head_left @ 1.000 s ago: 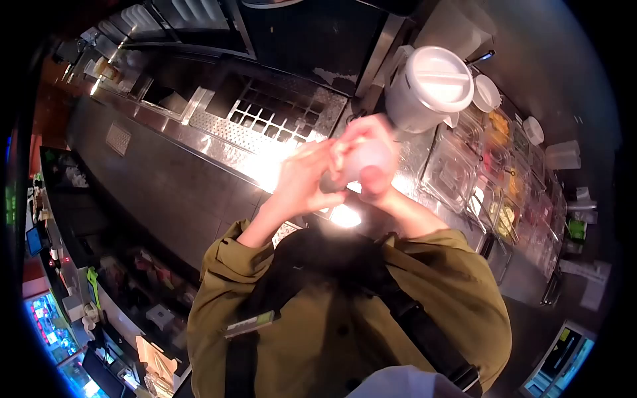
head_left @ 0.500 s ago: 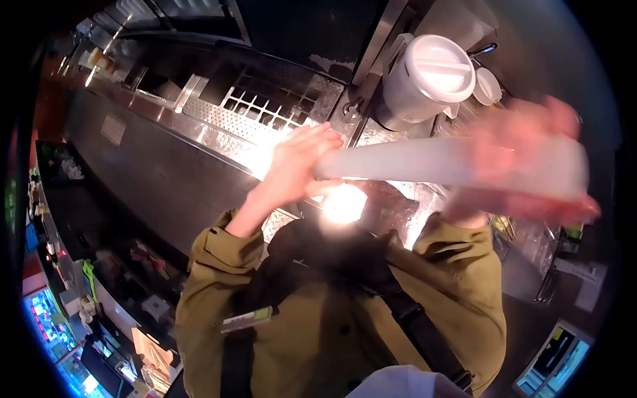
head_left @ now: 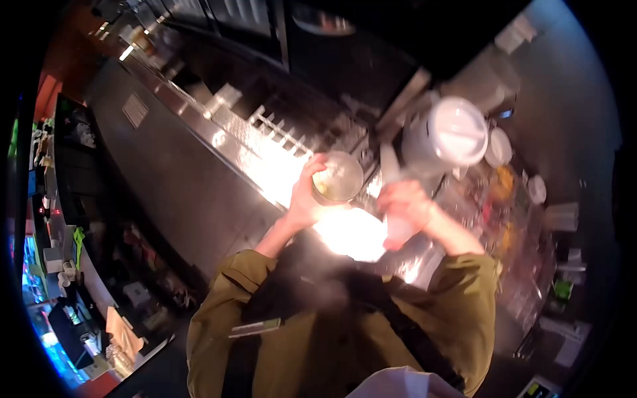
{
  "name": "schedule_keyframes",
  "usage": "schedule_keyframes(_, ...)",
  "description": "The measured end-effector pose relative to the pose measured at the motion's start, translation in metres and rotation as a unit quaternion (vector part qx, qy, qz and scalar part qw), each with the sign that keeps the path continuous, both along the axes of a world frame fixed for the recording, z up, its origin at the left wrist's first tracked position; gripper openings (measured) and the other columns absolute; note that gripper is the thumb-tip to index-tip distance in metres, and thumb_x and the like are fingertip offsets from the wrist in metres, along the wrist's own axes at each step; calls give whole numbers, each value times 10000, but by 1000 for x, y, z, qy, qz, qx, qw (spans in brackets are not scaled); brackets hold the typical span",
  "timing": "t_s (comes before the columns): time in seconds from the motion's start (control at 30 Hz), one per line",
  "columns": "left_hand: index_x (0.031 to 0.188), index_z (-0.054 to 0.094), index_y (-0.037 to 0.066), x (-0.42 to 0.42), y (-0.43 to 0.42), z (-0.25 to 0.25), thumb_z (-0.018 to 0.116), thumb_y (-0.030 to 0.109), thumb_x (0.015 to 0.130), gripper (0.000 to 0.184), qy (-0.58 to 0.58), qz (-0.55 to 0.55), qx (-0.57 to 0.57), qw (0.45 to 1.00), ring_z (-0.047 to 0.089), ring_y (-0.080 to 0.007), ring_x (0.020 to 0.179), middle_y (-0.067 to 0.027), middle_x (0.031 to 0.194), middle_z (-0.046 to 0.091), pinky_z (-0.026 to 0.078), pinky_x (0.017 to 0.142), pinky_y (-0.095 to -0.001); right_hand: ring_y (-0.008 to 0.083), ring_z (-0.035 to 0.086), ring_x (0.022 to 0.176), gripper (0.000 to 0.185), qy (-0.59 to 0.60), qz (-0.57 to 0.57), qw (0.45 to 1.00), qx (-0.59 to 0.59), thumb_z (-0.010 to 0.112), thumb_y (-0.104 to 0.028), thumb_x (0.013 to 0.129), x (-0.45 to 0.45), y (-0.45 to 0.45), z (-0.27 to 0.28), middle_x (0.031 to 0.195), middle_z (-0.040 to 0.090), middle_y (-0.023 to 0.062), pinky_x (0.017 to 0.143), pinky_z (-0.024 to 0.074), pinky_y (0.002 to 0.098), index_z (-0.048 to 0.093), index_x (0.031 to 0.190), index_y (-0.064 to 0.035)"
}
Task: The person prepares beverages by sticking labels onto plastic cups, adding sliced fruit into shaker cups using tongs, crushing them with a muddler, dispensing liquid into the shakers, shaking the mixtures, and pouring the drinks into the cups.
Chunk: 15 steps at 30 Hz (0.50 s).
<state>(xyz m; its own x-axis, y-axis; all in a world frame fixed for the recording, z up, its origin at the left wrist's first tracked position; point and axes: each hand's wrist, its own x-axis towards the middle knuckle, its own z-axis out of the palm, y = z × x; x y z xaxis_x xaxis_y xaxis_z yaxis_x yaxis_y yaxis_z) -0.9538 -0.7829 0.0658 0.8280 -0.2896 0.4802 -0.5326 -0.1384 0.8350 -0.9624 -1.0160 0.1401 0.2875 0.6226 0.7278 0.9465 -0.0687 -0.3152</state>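
Note:
My left hand [head_left: 310,196] is closed around a round, open-topped cup [head_left: 342,174]. The cup looks greyish and see-through, with something small and yellowish near its left side. To the right of it, my right hand [head_left: 406,202] is wrapped around a pale, elongated thing [head_left: 398,233]. A narrow whitish part juts out above the fingers and a wider pinkish-white part shows below them. Motion blur hides its exact kind. A very bright glare lies between and below the two hands.
A white lidded bucket-like container [head_left: 458,136] stands beyond my right hand. A small white tub [head_left: 497,147] is beside it. A metal rack [head_left: 279,132] and a steel counter edge run to the upper left. Blurred clear items with yellow and red contents [head_left: 501,205] are at right.
The long pale thing has swung from lying sideways at the right to upright near the middle, with my right hand. A cup now shows in my left hand. The camera view has turned.

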Motion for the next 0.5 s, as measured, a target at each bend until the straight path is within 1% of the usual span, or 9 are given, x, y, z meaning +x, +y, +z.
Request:
schedule_keyframes(0.07, 1214, 311, 68, 34, -1, -2, 803, 170, 555, 828, 87, -1, -72, 994, 448, -266, 1126, -171, 1221, 424, 327, 980, -394, 247, 557, 558, 426, -76, 40, 996, 3, 695, -445, 664, 6, 17, -25, 683, 558, 83, 466, 459, 322, 498, 636, -68)
schedule_keyframes(0.1, 1214, 311, 69, 54, 2, -5, 798, 177, 558, 824, 144, -5, -124, 982, 457, -243, 1109, -159, 1214, 429, 337, 971, -383, 216, 535, 533, 384, -70, 55, 994, -68, 723, -367, 672, 4, 25, -19, 641, 517, 58, 467, 449, 310, 520, 677, -41)
schedule_keyframes(0.13, 1268, 270, 51, 72, 6, 1, 785, 182, 590, 862, 179, 12, -131, 975, 477, -220, 1078, -148, 1208, 436, 368, 944, -358, 207, 523, 552, 278, -63, 48, 987, -141, 663, -289, 724, -1, 25, -39, 646, 489, 45, 474, 429, 307, 530, 726, -45)
schedule_keyframes(0.2, 1301, 241, 34, 116, 12, 23, 773, 166, 610, 882, 164, -10, -177, 970, 487, -218, 1056, -143, 1186, 456, 383, 930, -353, 219, 515, 618, 155, -16, -4, 962, -272, 534, -149, 688, -10, 30, -80, 677, 475, 49, 551, 430, 327, 531, 807, -50)
schedule_keyframes(0.27, 1326, 231, 15, 153, 17, 57, 780, 198, 604, 926, 175, -40, -214, 960, 490, -216, 1031, -119, 1106, 505, 399, 906, -335, 259, 551, 844, 252, -3, -85, 948, -306, 581, -181, 707, -19, 35, -86, 871, 560, 92, 791, 437, 373, 544, 913, -40)
schedule_keyframes(0.3, 1333, 234, 21, 186, 15, 47, 787, 196, 603, 932, 122, -62, -196, 971, 488, -204, 1032, -113, 1106, 511, 403, 900, -335, 255, 528, 976, 337, 11, -135, 921, -364, 608, -216, 707, -26, 30, -115, 993, 561, 106, 921, 379, 399, 542, 990, -45)
schedule_keyframes(0.37, 1331, 243, 32, 228, 7, 64, 798, 167, 594, 933, 83, -136, -187, 969, 486, -193, 1036, -110, 1108, 510, 412, 891, -331, 259, 480, 1111, 445, 73, -186, 871, -449, 625, -321, 731, -35, 19, -154, 1108, 537, 123, 1010, 303, 420, 514, 1044, -25)
schedule_keyframes(0.43, 1319, 259, 39, 261, -1, 74, 795, 93, 591, 906, 95, -203, -173, 959, 442, -195, 1122, -90, 1190, 470, 373, 959, -346, 286, 480, 1103, 429, 121, -226, 880, -400, 612, -340, 763, -33, 43, -122, 1112, 527, 148, 985, 326, 421, 525, 1042, -26)
schedule_keyframes(0.5, 1303, 278, 45, 261, -1, 101, 791, 78, 592, 877, 135, -315, -197, 919, 423, -202, 1147, -91, 1216, 451, 370, 965, -352, 274, 490, 1085, 369, 121, -280, 892, -333, 655, -291, 709, -8, 84, -54, 1097, 538, 117, 947, 374, 400, 552, 968, -49)
